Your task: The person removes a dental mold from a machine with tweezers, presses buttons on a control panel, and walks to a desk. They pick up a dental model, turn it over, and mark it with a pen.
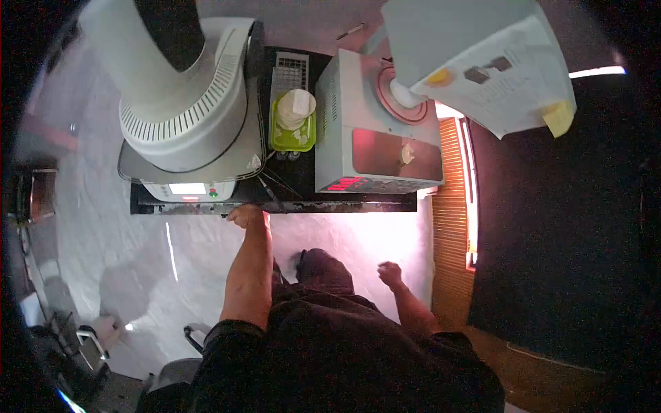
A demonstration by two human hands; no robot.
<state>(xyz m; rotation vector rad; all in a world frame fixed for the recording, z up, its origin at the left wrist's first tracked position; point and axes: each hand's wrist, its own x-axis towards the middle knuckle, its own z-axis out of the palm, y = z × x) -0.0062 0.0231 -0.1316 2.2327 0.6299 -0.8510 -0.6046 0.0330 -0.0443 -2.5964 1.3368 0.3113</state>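
My left hand [246, 215] is at the front edge of the black bench [303, 205], just below the control panel [189, 191] of a large white round machine [186, 117]. Its fingers are curled, and what they hold, if anything, is hidden. My right hand [390, 272] hangs in the air below the bench, its fingers curled in, with nothing clearly visible in them. Above it on the bench stands a grey box-shaped machine [334, 124] with a red lit display [345, 184]. Thin dark tools [275, 184] lie between the machines.
A green tray [292, 143] with round pale discs [295, 107] sits between the machines, before a white gridded rack [291, 69]. Papers [509, 82] hang at upper right. A dark panel [551, 241] stands at right, chairs [93, 341] at lower left.
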